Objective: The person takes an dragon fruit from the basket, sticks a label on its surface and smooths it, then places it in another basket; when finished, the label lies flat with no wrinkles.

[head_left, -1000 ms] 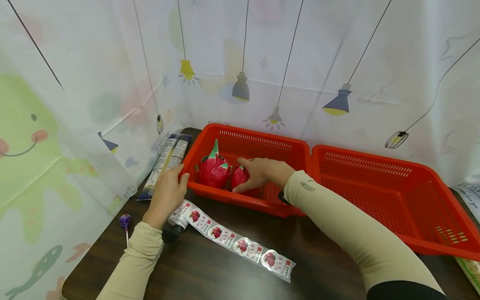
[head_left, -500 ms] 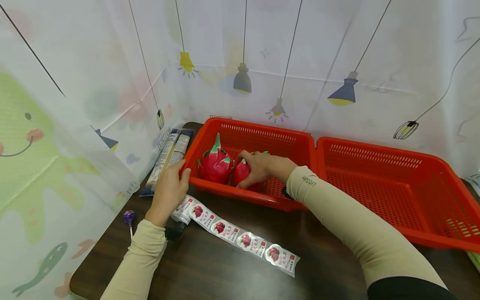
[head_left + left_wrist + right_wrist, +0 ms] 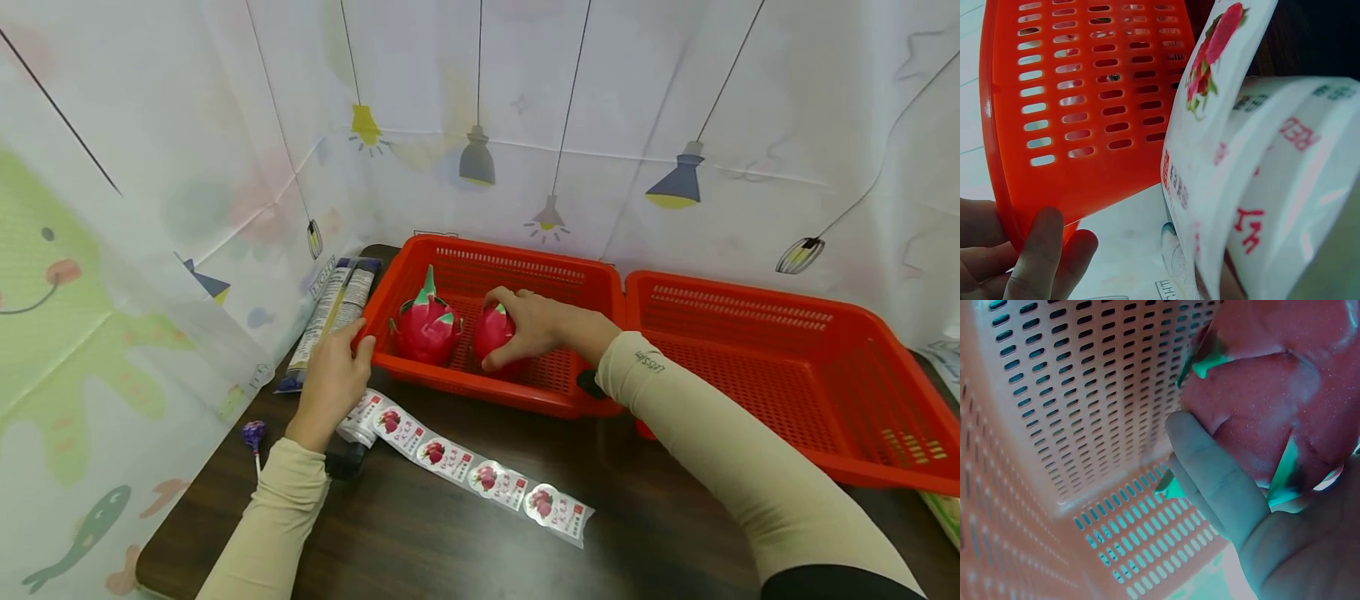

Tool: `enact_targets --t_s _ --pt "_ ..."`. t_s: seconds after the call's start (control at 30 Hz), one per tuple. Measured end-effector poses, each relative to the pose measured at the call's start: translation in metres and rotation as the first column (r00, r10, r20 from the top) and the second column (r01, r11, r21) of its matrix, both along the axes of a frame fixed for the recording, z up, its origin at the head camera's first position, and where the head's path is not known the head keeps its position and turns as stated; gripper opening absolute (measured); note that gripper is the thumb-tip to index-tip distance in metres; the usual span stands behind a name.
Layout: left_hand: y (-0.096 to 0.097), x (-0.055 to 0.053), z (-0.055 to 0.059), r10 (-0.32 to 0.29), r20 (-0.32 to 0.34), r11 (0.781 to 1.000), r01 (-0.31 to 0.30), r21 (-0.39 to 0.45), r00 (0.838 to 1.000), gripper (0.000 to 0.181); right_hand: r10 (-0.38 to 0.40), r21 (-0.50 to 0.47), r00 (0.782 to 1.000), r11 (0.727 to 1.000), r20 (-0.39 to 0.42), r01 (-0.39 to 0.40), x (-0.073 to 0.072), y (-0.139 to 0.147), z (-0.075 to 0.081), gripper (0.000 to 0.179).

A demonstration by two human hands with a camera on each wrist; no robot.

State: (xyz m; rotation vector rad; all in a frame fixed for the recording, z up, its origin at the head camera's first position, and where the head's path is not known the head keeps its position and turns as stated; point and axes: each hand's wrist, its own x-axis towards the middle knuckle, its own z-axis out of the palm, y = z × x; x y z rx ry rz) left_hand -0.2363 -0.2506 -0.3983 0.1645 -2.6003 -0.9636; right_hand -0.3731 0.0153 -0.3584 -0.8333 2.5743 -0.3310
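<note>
Two pink dragon fruits with green tips are in the left red plastic basket. My right hand grips the right dragon fruit, fingers and thumb around its sides; the right wrist view shows this dragon fruit close up against the fingers. The other dragon fruit stands to its left, tall green tip up, with a gap between them. My left hand holds the basket's left rim; in the left wrist view its fingers pinch the corner of the basket wall.
A roll of dragon fruit labels trails across the dark table, its rolled end near my left wrist. A second red basket adjoins on the right. A long printed packet and a purple lollipop lie at left.
My right hand has shifted right with the dragon fruit, widening the gap to the other one. More of the held fruit shows now. My left hand stays on the basket rim.
</note>
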Motion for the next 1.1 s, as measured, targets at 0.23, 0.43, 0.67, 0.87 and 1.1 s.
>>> enact_targets --t_s 0.23,0.43,0.67,0.87,1.1 --pt "0.002 0.001 -0.002 0.002 0.037 1.0 -0.003 0.012 0.999 0.043 -0.005 -0.105 1.0 0.994 0.005 0.006 0.006 0.02 0.009 0.088" --pt "0.004 0.003 -0.002 0.006 0.033 1.0 -0.006 0.02 0.999 0.043 0.008 -0.196 1.0 0.981 -0.002 -0.008 0.015 0.039 0.018 0.089" --pt "0.002 0.003 0.002 0.013 0.007 1.0 -0.013 0.026 1.0 0.043 0.01 -0.319 0.998 0.947 -0.068 -0.032 0.034 0.061 0.033 0.091" --pt "0.004 0.005 0.003 0.021 0.005 0.999 -0.021 0.039 1.0 0.044 -0.005 -0.416 0.995 0.909 -0.1 -0.038 0.057 0.084 0.046 0.091" --pt "0.007 0.007 0.006 0.027 0.02 0.998 -0.028 0.061 0.999 0.044 -0.007 -0.452 0.991 0.891 -0.131 -0.054 0.097 0.111 0.059 0.1"
